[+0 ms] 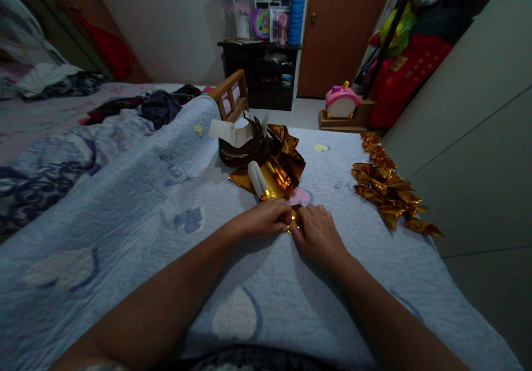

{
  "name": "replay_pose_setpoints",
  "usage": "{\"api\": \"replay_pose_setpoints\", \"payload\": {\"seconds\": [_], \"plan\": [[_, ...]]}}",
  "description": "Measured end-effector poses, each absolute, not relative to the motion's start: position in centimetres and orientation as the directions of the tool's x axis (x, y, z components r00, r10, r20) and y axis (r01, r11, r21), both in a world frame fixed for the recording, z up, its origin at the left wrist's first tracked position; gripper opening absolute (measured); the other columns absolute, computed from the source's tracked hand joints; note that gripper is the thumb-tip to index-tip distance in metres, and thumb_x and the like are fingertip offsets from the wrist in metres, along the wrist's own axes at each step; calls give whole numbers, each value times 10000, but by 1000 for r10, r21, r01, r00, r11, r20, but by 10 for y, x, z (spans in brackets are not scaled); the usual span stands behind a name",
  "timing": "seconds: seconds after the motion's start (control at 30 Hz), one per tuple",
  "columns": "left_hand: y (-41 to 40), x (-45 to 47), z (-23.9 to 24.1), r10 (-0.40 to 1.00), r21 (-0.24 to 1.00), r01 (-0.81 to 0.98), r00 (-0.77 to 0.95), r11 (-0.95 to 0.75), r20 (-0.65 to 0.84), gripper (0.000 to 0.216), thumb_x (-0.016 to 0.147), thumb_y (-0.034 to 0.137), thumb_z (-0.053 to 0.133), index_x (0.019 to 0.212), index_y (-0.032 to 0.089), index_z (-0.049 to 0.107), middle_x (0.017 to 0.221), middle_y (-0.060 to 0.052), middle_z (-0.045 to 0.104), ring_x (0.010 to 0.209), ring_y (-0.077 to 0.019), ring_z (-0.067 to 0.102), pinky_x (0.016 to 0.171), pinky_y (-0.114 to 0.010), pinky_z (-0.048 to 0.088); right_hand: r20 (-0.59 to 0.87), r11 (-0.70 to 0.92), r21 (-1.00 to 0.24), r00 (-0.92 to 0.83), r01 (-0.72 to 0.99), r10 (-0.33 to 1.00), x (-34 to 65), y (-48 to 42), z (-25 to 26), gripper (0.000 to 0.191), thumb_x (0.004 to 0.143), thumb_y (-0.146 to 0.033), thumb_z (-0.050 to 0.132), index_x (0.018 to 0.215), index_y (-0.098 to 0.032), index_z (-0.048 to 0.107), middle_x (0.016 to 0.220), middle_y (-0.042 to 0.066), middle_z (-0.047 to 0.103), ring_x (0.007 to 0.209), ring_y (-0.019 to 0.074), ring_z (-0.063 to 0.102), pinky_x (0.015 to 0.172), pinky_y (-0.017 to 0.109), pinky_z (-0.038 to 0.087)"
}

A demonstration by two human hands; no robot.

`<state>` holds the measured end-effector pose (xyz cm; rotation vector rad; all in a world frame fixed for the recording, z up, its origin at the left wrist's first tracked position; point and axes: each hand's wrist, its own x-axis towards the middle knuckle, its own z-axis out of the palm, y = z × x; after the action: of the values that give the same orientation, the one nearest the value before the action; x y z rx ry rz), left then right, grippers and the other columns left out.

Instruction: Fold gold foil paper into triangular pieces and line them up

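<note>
Just below the frame's centre, the left hand (273, 216) and right hand (318, 229) pinched a small gold foil piece (293, 222). Shaped foil pieces (391, 181) at right seemed finished; the sheet stack (241, 153) above centre seemed unused.

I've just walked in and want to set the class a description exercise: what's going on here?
A person's left hand and right hand meet over a small piece of gold foil, holding it between them. Just beyond lie loose gold sheets, a white rolled thing and a dark stack. To the right, a cluster of crumpled gold pieces lies along the edge of the blue quilt.
</note>
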<state>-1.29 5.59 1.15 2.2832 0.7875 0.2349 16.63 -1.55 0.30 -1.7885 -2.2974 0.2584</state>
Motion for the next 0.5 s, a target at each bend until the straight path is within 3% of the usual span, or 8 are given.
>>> {"api": "replay_pose_setpoints", "payload": {"seconds": [0.3,0.5], "plan": [[56,-13,12,602,687,483,794,-543,-83,98,815,129,626,792,189,553,846,-14,574,817,-173,529,754,-283,394,101,280,-183,-265,942,959,178,-15,0,234,917,-391,665,1025,-190,615,1024,112,641,967,300,524,772,380,330],[56,-14,10,598,697,472,798,-539,-78,83,826,131,636,821,180,569,860,-14,579,815,-168,534,750,-279,399,90,289,-193,-276,938,957,191,-13,-2,310,869,-418,741,1023,-193,593,1022,89,633,944,281,532,760,361,332]]}}
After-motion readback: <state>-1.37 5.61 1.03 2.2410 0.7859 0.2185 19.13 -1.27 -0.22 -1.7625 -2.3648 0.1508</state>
